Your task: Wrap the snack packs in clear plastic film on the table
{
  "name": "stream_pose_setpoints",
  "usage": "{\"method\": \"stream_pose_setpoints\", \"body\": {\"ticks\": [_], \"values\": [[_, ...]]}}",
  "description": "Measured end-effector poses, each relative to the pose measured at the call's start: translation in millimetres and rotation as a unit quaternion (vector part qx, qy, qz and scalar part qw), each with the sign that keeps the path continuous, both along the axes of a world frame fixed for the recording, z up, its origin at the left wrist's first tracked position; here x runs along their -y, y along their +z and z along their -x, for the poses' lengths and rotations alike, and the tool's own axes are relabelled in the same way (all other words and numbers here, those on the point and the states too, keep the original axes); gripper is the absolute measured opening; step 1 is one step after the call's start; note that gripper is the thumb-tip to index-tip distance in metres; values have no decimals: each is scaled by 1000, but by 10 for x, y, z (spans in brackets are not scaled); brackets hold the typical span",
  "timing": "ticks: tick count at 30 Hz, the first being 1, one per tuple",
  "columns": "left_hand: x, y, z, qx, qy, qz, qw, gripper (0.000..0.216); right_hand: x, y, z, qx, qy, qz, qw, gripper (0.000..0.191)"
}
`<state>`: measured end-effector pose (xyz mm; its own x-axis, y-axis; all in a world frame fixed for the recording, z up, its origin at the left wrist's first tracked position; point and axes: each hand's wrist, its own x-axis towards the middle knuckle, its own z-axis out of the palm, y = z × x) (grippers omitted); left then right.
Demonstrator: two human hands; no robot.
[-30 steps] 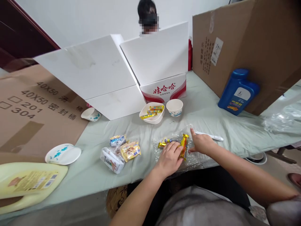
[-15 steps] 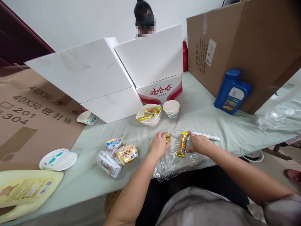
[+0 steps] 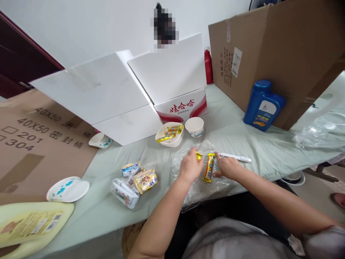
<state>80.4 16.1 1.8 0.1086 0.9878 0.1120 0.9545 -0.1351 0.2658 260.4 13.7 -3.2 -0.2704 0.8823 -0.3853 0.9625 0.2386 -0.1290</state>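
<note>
Far left: a pale yellow jug (image 3: 29, 225) lies on its side at the table's edge, with a white paper plate (image 3: 68, 189) with teal marks just behind it.
Back left: a small patterned bowl (image 3: 100, 140) sits against the open white carton (image 3: 151, 90).
Snack pile: a few wrapped packets (image 3: 134, 180) lie bunched together on the green cloth (image 3: 242, 140), well clear of the hands.
Left hand (image 3: 190, 168): fingers pinched closed on a yellow candy (image 3: 198, 155), lifted just above the clear plastic bag (image 3: 199, 180) (only its tip shows past the fingers).
White dish (image 3: 169, 135): behind the hands, holding several of the same yellow bars; a paper cup (image 3: 194, 126) stands just beside it.
Candy bar (image 3: 208, 167): lies on the plastic bag between the two hands.
Right hand (image 3: 228, 167): fingers loosely spread, pressing flat on the bag, touching the bar's side, gripping nothing.
Plastic spoon (image 3: 235, 157): white, just beyond the right hand.
Far right: a blue bottle (image 3: 262, 105) leans by a big cardboard box (image 3: 275, 54).
</note>
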Motion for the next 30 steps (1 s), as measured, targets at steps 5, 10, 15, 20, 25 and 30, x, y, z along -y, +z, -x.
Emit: {"method": "stream_pose_setpoints", "body": {"ticks": [5, 10, 15, 20, 25, 30], "values": [[28, -163, -449, 5, -36, 169, 985, 51, 7, -34, -16, -11, 3, -13, 1000, 93], [-346, 176, -41, -44, -26, 135, 990, 54, -9, -50, -19, -7, 2, 4, 1000, 95], [-1135, 742, 573, -242, -36, 46, 969, 51, -28, -106, -33, -15, -5, 6, 1000, 99], [-1400, 801, 683, -264, -20, 55, 963, 48, -19, -111, -35, -15, -4, 0, 1000, 102], [-714, 467, 284, -220, -18, -34, 975, 28, -6, -50, -20, -7, 5, -5, 1000, 98], [-131, -59, 357, -185, -44, 87, 978, 33, 21, -41, -39, -11, 2, 5, 1000, 98]]}}
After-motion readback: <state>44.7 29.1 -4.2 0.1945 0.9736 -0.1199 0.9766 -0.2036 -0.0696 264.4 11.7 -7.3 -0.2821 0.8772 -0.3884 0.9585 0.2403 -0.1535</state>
